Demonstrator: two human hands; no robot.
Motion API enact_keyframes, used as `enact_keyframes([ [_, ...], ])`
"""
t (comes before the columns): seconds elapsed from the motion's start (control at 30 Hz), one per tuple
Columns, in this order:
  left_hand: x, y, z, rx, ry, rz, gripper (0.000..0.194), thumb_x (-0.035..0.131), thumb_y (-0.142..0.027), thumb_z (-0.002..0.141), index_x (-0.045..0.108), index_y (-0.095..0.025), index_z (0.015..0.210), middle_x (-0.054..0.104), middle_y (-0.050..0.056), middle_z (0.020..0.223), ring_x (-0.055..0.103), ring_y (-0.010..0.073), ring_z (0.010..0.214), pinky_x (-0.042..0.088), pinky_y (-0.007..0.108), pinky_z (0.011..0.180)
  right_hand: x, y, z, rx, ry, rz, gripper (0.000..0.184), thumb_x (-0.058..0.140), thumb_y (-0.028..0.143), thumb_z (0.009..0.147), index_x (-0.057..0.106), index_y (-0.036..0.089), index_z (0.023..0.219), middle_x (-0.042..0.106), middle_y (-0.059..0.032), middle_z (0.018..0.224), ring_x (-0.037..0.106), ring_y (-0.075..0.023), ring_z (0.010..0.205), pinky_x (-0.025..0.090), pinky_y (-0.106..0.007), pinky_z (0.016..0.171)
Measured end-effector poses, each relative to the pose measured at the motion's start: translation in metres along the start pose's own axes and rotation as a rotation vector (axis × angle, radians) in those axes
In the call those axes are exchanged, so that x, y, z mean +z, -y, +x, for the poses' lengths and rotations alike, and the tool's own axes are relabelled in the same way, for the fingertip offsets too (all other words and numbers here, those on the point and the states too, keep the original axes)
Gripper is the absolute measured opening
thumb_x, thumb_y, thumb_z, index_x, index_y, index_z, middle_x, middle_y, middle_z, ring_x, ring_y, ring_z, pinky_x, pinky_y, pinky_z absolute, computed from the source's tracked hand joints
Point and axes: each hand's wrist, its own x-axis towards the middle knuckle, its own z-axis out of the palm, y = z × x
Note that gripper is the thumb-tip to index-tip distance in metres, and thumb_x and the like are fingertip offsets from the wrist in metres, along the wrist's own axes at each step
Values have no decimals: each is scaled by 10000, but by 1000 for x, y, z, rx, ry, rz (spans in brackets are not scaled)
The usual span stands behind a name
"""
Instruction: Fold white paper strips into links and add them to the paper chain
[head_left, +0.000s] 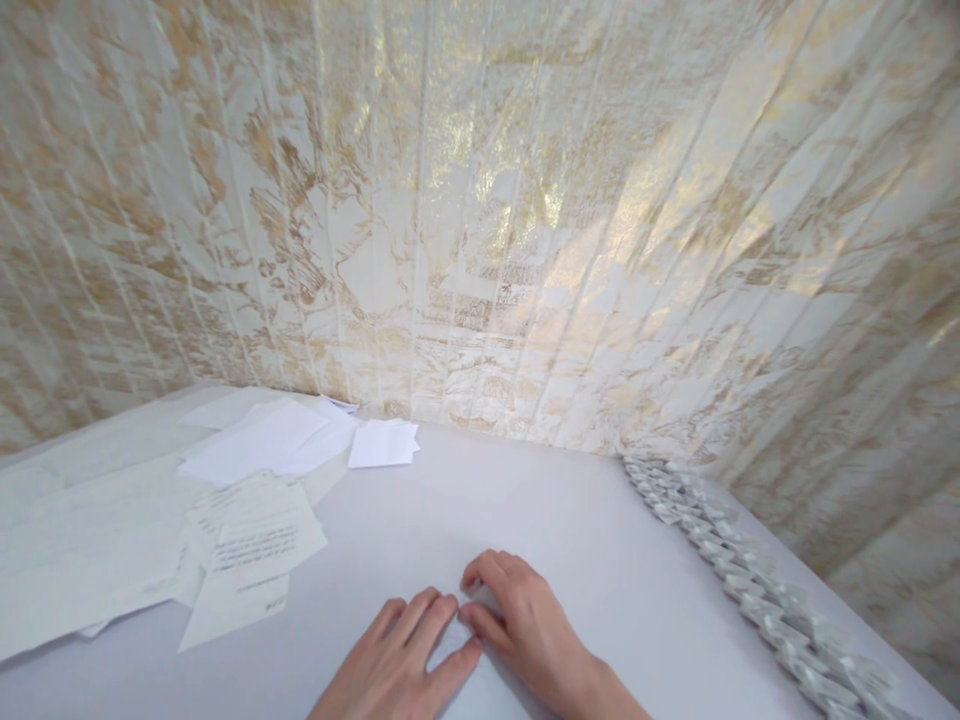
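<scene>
White table (570,510), hands (394,660) (536,625) on paper (448,640), axis unclear

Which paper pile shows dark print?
The slips left of the left hand, overlapping the big sheets: dark lines run across them; the small stack and white sheets behind show none.
</scene>
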Motion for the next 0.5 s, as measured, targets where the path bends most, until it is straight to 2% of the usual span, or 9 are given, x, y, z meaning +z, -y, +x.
enact_keyframes([
  [0.1,2,4,0,18,-2,4,503,573,-141,865,525,-312,1335,588,85,1274,524,292,1175,441,401,964,-13,-3,-5,24,88,257,412,603,26,769,591,222,1132,654,-35,1097,588,-197,1015,438,-294,906],
  [0.2,9,11,-1,81,8,2,520,592,-213,877,492,-324,1375,573,105,1312,527,313,1176,463,420,939,-22,-8,-8,46,137,373,575,541,-9,713,569,249,1226,613,-28,1099,573,-186,956,453,-295,866],
  [0.37,14,14,-2,95,37,-16,535,643,-293,863,492,-335,1375,576,114,1317,549,320,1151,485,424,920,-26,-18,-7,52,175,451,656,431,-56,683,582,243,1248,606,-22,1004,546,-156,826,454,-281,790],
  [0.5,13,7,-6,32,-21,-6,561,687,-281,831,497,-330,1356,497,131,1425,486,350,1247,454,478,973,-31,-23,-9,69,192,568,667,420,-44,665,585,226,1253,614,-35,1041,547,-168,905,434,-321,870],
])
